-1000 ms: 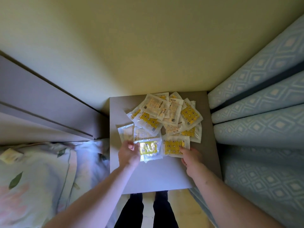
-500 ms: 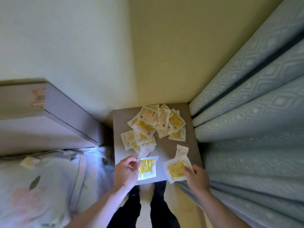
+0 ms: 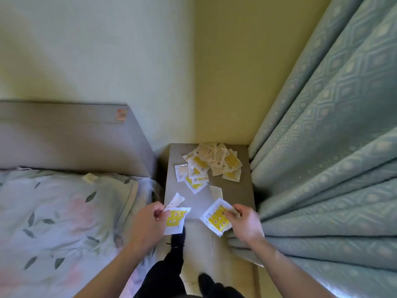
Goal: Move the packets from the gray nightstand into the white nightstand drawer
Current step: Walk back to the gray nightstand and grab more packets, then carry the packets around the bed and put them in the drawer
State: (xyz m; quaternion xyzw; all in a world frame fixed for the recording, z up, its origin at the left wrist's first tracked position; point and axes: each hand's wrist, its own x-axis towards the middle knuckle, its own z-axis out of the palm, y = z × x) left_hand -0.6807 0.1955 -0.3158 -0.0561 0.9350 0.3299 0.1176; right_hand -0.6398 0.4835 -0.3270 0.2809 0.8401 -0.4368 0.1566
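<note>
The gray nightstand stands in the corner with a heap of several white and yellow packets on its far half. My left hand pinches two packets: a yellow-printed one and a crumpled white one above it, both at the nightstand's near left edge. My right hand pinches another yellow-printed packet at the near right edge. One white packet lies alone between that and the heap. No white nightstand drawer is in view.
A bed with a floral pillow and a gray headboard lies to the left. A small packet sits on the pillow's top edge. Blue patterned curtains hang close on the right. My legs stand between bed and curtains.
Both hands have drawn back from the heap toward me, each lifting packets off the nightstand's near edge. The view has pulled away, so the nightstand looks smaller and farther.
</note>
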